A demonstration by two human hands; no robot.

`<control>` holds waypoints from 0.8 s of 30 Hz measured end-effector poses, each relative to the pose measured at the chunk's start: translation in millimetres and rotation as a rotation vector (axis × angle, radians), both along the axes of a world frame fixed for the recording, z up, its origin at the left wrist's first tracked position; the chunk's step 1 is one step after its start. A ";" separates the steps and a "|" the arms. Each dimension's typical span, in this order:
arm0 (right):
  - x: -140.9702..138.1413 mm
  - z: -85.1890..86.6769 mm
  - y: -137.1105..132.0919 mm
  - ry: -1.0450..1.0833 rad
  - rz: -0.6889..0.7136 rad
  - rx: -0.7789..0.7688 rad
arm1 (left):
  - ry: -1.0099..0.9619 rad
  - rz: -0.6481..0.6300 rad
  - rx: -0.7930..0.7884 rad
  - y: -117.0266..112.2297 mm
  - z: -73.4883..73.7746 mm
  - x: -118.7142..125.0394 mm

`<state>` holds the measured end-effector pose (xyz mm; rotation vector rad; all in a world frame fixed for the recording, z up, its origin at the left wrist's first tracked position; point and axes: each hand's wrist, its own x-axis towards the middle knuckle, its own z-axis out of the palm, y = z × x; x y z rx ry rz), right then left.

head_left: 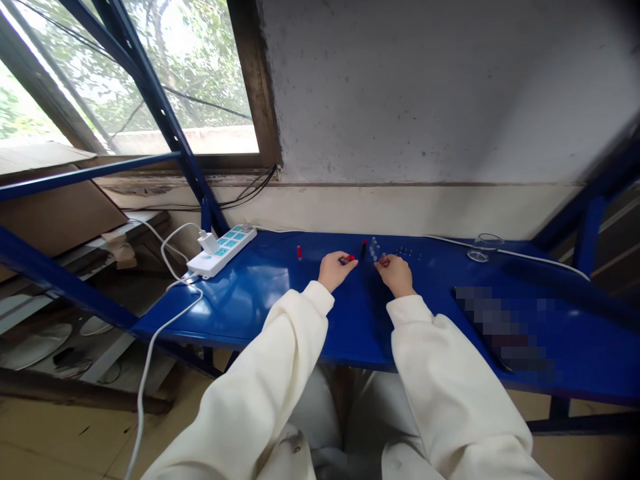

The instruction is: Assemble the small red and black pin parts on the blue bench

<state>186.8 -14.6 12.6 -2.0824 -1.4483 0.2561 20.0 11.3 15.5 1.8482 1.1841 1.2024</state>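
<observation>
Both of my arms, in cream sleeves, reach onto a blue metal table. My left hand is closed, its fingertips pinching a small red piece. My right hand is closed too, pinching another small red piece. Between and just beyond the hands stand a dark red upright piece and a cluster of tiny clear parts. A lone red piece stands to the left of my left hand. Several small dark bits lie beyond my right hand.
A white power strip with a plugged-in charger and white cable lies at the table's far left. A clear glass dish sits at the far right beside a white cable. Blue rack beams, a window and cardboard stand to the left. A grey wall backs the table.
</observation>
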 end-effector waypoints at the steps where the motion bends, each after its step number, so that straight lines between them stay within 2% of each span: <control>1: -0.4 -1.6 1.3 -0.007 -0.007 -0.006 | 0.055 0.004 0.031 1.8 2.3 6.4; 4: -1.4 -6.7 5.1 -0.055 0.006 -0.008 | 0.142 0.042 0.030 7.2 6.7 23.6; 8: -1.6 -10.3 7.8 -0.103 0.003 -0.026 | 0.154 0.110 -0.047 12.5 1.4 37.0; 13: -0.9 -11.1 9.3 -0.120 0.005 -0.034 | 0.183 0.164 -0.055 17.1 -9.2 42.2; 19: 0.7 -13.9 12.5 -0.124 -0.019 -0.050 | 0.290 0.146 -0.035 23.3 -19.4 44.7; 24: 0.4 -13.0 12.4 -0.126 -0.016 -0.056 | 0.441 0.165 0.067 22.3 -22.4 45.9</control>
